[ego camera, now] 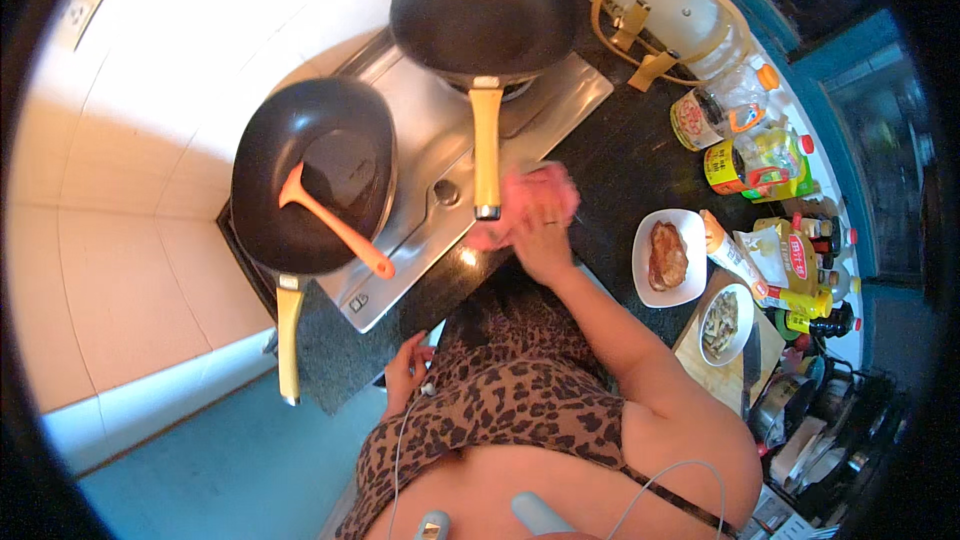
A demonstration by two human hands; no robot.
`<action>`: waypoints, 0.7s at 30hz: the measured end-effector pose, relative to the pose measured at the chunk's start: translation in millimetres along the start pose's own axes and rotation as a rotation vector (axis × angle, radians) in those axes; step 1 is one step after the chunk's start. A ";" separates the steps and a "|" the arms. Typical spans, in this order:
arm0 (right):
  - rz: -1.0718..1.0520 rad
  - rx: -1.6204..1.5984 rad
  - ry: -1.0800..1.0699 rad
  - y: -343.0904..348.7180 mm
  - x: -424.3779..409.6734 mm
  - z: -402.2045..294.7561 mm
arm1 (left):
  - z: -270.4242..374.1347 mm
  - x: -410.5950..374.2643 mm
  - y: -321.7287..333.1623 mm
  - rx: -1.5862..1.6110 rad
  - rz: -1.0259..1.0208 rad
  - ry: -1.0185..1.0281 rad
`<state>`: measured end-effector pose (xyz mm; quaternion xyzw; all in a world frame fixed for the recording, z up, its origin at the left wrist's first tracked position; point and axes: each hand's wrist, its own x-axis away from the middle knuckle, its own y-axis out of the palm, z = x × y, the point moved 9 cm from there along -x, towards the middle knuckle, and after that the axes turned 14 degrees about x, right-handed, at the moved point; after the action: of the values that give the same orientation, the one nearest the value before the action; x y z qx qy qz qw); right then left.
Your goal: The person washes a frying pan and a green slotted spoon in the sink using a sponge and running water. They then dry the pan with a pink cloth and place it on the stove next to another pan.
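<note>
My right hand (541, 240) presses a pink cloth (536, 199), somewhat blurred, onto the dark countertop beside the stove's front edge. Just left of the cloth reaches the yellow handle of a black frying pan (480, 11) on the steel gas stove (431, 157). My left hand (409, 367) is low near my body at the counter's edge, its fingers bent; whether it touches anything is unclear. A second black pan (270, 225) stands at the stove's left, with an orange spatula (337, 229) resting in it.
On the right stand a white dish (643, 259) with a browned piece of meat (667, 256), a bowl (742, 330) of sliced food on a wooden cutting board (697, 360), and several sauce bottles (724, 165). Glass lids (675, 7) lean at the back. A tiled wall (142, 240) bounds the left.
</note>
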<state>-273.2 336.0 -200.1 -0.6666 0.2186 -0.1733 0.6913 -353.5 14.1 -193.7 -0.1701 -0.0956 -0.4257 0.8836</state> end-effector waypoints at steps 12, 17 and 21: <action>0.120 -0.099 -0.226 -22.1 -92.8 91.1 | 235.3 -110.6 72.5 -0.197 0.097 0.516; -0.062 -0.287 -0.449 3.1 -133.9 113.0 | 276.8 -171.3 84.2 -0.297 0.282 0.415; 0.085 -0.088 0.032 5.3 -228.9 232.3 | 215.7 -235.4 123.2 0.608 -0.026 -0.235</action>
<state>-342.9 654.4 -185.4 -0.6835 0.2651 -0.1448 0.6645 -407.9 337.3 -95.2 0.0547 -0.3218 -0.3665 0.8713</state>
